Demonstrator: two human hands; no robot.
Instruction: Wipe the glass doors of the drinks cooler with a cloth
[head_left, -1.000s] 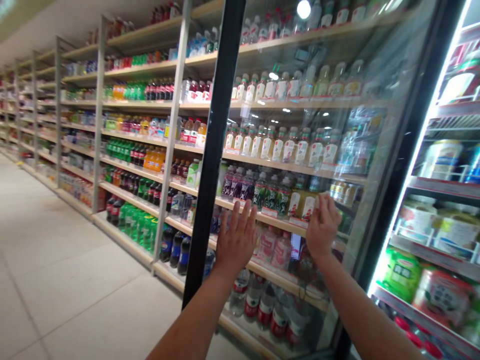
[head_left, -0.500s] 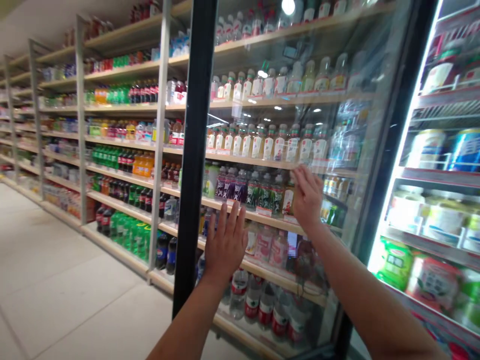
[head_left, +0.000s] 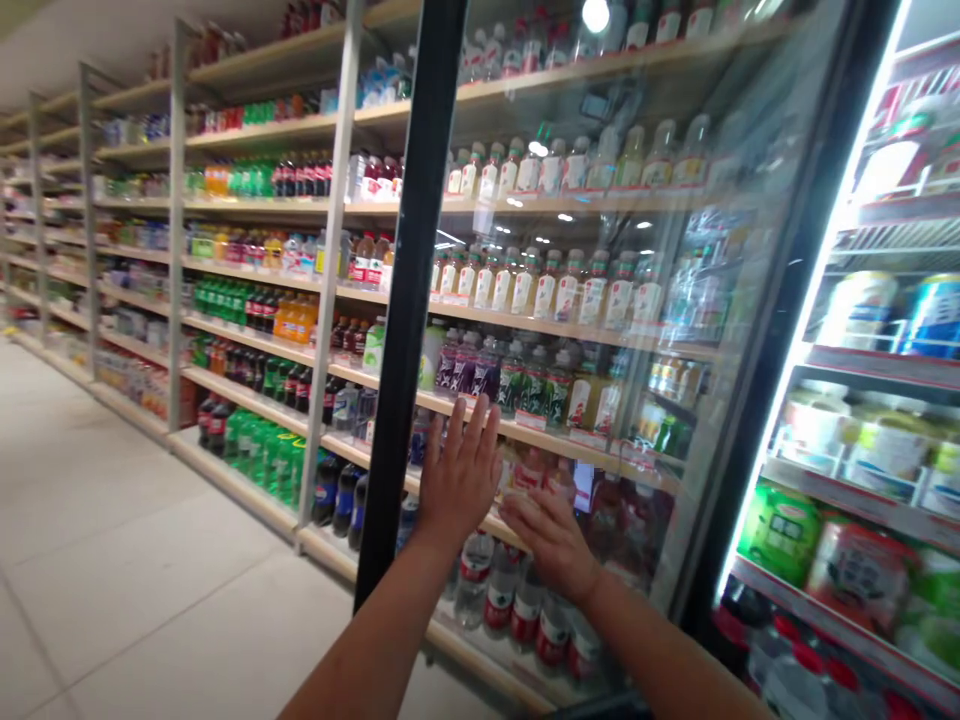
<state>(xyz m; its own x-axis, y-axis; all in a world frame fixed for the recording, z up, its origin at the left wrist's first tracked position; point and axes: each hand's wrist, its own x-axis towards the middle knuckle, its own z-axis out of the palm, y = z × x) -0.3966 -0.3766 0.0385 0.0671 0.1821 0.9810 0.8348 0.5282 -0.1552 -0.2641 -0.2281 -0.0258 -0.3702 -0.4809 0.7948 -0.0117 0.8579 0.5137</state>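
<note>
A glass cooler door (head_left: 697,400) with a black frame stands open in front of me. My left hand (head_left: 459,480) lies against the glass, fingers stretched out and slightly apart. Lower and to its right, my right hand (head_left: 551,540) is at the glass with its fingers together and bent, pointing left. Whatever its fingers may hold is hidden or too small to name. Through the pane I see shelves with bottles of purple drink (head_left: 480,368) and water bottles with red labels (head_left: 499,600).
To the right is the lit cooler with cans (head_left: 859,310), jars (head_left: 889,440) and a green pack (head_left: 780,525) on its shelves. Long shelves of bottled drinks (head_left: 259,450) run along the left above a pale tiled floor (head_left: 150,570). The door's black edge (head_left: 409,300) stands upright near the shelves.
My right hand has moved down and left across the glass, close to my left hand. The left hand stays on the pane. The view has shifted slightly.
</note>
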